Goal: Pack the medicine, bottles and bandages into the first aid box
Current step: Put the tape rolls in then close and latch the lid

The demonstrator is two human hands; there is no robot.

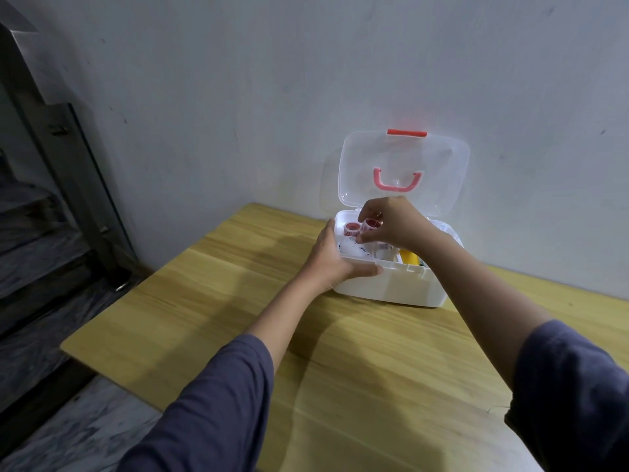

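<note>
- The two tape rolls carry red print; on the back roll (351,229) a few red letters show, too blurred to read with any certainty.
- The right hand (394,226) reaches over the open first aid box (391,284), wrist bent down, fingertips pinched together on the second tape roll (368,227), held on edge just above the box's left compartment.
- The left hand (332,258) wraps the box's front-left corner, thumb lying along the front rim, fingers closed against the left wall.
- Inside the left compartment lie white packets with faint dark print, unreadable; a yellow bottle (409,256) stands in the compartment to the right, partly hidden by the right forearm.
- The clear lid (439,172) stands upright against the grey wall (272,80), with a pink handle (397,181) and a red latch (406,132).
- The box sits at the far edge of a wooden table (238,301); dark stairs (41,233) rise at the left.
</note>
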